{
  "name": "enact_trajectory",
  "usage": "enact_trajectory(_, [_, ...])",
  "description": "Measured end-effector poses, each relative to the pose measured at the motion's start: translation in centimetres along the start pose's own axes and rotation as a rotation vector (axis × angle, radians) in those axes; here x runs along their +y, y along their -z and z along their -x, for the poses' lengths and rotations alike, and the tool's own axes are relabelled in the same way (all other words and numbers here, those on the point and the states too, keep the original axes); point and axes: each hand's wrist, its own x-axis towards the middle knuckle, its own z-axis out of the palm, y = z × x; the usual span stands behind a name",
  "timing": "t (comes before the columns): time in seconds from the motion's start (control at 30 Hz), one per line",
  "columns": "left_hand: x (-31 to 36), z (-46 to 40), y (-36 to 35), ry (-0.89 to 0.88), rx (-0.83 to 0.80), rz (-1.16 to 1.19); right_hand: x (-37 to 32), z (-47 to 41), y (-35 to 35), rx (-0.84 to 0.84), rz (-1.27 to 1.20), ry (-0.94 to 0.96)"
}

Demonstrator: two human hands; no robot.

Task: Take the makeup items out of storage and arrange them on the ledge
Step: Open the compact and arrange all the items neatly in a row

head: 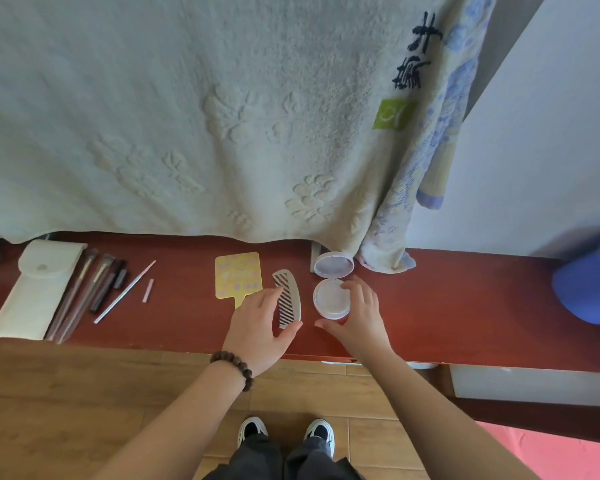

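**Clerk:** Ledge, red-brown wood [465, 306]: contents from the left end, please.

**Checker:** White fabric pouch with snap flap [37, 289], lying flat at the far left. Touching its right side, a bundle of long-handled makeup brushes [84, 292]; then a thin pink-tipped stick [125, 292] and a short pink cap [148, 291], each just apart.

**Clerk:** Middle section?

**Checker:** Yellow flat hand mirror with pastel dots [238, 275], handle toward the near edge. Grey curved comb [288, 299] just beside it. White round compact, lid open [331, 299], lid propped toward the back edge.

**Clerk:** Hands?

**Checker:** Left hand [260, 330], beaded bracelet [232, 370] at the wrist: grip wide, fingers spread, thumb touching the comb's near end, fingertips at its left side over the mirror handle. Right hand [357, 317]: fingers curved round the compact's base, thumb near its front rim; I cannot tell whether it actually grips.

**Clerk:** Behind?

**Checker:** Pale embossed towel [187, 116] hanging to the back edge.
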Motion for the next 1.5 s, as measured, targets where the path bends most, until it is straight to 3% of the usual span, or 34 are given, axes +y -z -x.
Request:
enact_trajectory(0.27, [-0.6,0.8,0.1,0.007,0.025,-0.015,-0.6,-0.4,-1.5,0.108,0.041,-0.103])
enact_trajectory(0.7, [-1.1,1.2,0.5,0.063,0.050,-0.096,-1.2,0.0,-0.7,0.083,0.036,-0.143])
enact_trajectory(1.03, [-1.2,2.7,1.9,0.167,0.177,-0.184,-3.5,3.2,0.4,0.098,0.012,-0.032])
enact_trajectory(1.5, [-7.4,10.2,4.4,0.446,0.225,-0.195,-9.6,4.6,-5.6,-0.047,0.029,0.182])
